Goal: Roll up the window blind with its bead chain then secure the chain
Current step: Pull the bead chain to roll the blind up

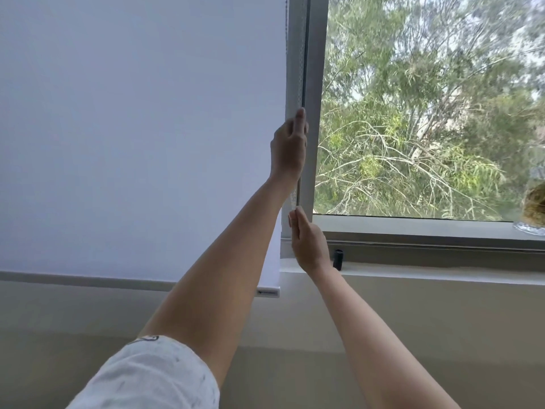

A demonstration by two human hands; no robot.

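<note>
A white roller blind (132, 137) covers the left window, its bottom bar (267, 292) hanging just below sill height. The bead chain (301, 69) runs down the blind's right edge against the grey window frame. My left hand (289, 146) is raised high and closed around the chain. My right hand (308, 242) is lower, near the sill, with its fingers pinched on the chain just under the left wrist. The chain between the two hands is mostly hidden by my left wrist.
The grey window frame (314, 113) stands right of the chain, with trees behind the bare pane. A small black object (337, 259) stands on the sill by my right hand. A glass dish (530, 227) sits at the far right of the sill.
</note>
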